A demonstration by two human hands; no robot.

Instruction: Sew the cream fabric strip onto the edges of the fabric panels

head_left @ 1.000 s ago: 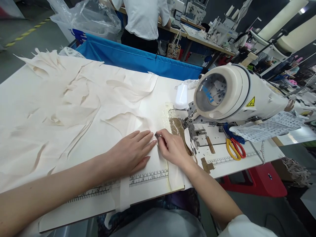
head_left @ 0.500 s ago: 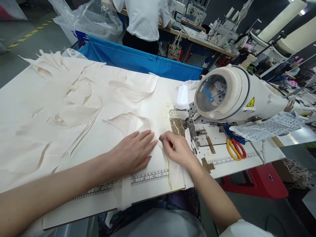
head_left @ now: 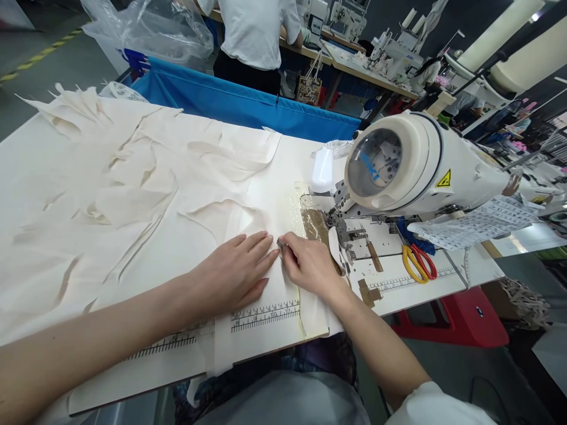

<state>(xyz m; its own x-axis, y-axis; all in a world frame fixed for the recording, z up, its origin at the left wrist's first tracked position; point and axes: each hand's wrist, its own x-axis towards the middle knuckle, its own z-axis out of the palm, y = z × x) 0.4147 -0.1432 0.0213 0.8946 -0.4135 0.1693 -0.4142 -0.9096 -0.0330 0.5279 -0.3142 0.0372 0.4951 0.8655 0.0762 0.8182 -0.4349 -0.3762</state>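
Observation:
My left hand (head_left: 233,273) lies flat, fingers stretched out and close together, pressing cream fabric (head_left: 133,189) onto the sewing table. Its fingertips nearly meet my right hand (head_left: 308,265). The right hand is closed in a pinch on a small grey metal tool (head_left: 280,242), its tip on the fabric. Both hands rest just left of the needle area (head_left: 341,227) of a white sewing machine (head_left: 411,165). A printed ruler strip (head_left: 264,314) runs along the table's near edge below my hands.
Yellow- and red-handled scissors (head_left: 419,264) lie on the machine bed to the right. A blue fabric bin (head_left: 248,106) stands behind the table. A person in a white shirt (head_left: 254,29) works beyond it. A red stool (head_left: 456,321) sits under the table's right end.
My right hand with the tool shifted slightly right and came back toward the left hand's fingertips. The left hand stayed flat on the fabric.

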